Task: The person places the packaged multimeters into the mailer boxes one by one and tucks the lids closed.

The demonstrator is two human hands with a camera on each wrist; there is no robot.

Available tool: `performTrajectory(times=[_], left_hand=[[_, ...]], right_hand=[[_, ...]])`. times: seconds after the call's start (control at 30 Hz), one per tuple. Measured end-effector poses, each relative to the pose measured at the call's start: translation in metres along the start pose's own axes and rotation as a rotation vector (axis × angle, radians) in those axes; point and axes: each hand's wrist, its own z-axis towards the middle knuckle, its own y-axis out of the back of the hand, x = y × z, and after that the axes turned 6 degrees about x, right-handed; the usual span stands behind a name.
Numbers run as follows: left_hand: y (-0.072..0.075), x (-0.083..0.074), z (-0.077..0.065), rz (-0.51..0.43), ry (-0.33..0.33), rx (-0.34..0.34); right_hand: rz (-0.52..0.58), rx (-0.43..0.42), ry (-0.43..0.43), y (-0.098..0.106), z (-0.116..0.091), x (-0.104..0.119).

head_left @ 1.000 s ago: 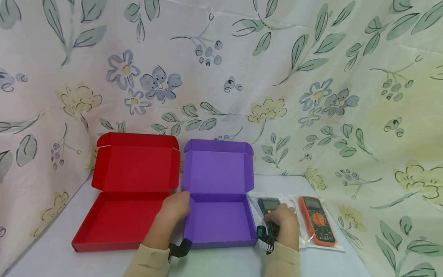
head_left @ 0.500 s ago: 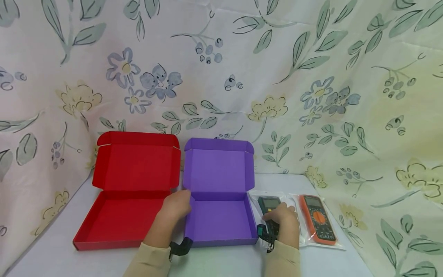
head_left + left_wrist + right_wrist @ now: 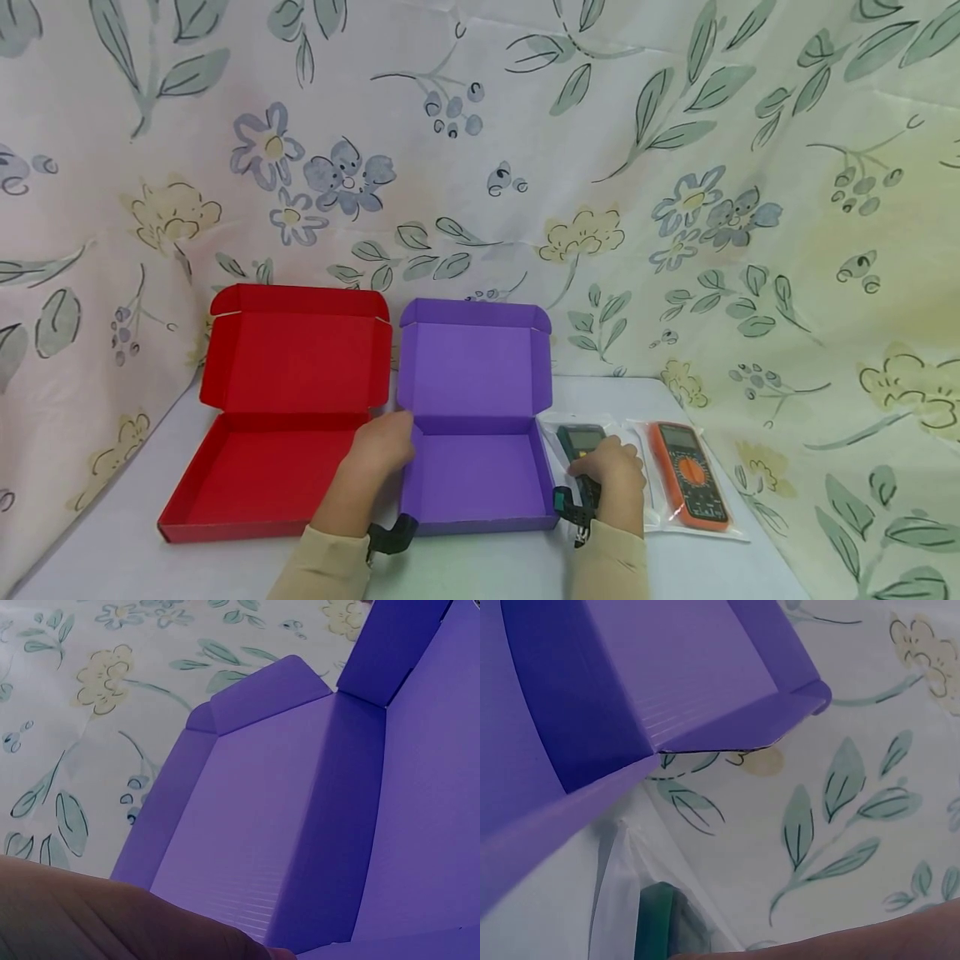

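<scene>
In the head view my left hand (image 3: 382,442) is at the left wall of the open purple box (image 3: 480,483), fingers curled at its rim. The left wrist view shows the thumb (image 3: 279,952) right at that rim. To the right of the box, my right hand (image 3: 617,473) grips a dark green multimeter (image 3: 582,438) in a clear plastic bag (image 3: 553,429), thumb on its left side. The hand hides much of the meter. A green corner of the multimeter (image 3: 654,919) shows inside the bag in the right wrist view.
An open red box (image 3: 262,479) stands left of the purple one, its lid raised at the back. Right of my right hand lies an orange multimeter (image 3: 688,475) in its own clear bag. A floral cloth (image 3: 480,208) hangs behind the white table (image 3: 472,571).
My right hand and the green multimeter have shifted very slightly left. The left hand and both boxes keep their places.
</scene>
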Motion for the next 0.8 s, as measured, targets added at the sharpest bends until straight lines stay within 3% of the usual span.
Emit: performTrajectory(times=[0.43, 0.8], left_hand=[[0.001, -0.001, -0.001, 0.009, 0.003, -0.001], [0.003, -0.002, -0.002, 0.003, -0.003, 0.004]], right_hand=[[0.001, -0.027, 0.002, 0.002, 0.002, -0.003], [0.013, -0.042, -0.008, 0.016, -0.008, 0.006]])
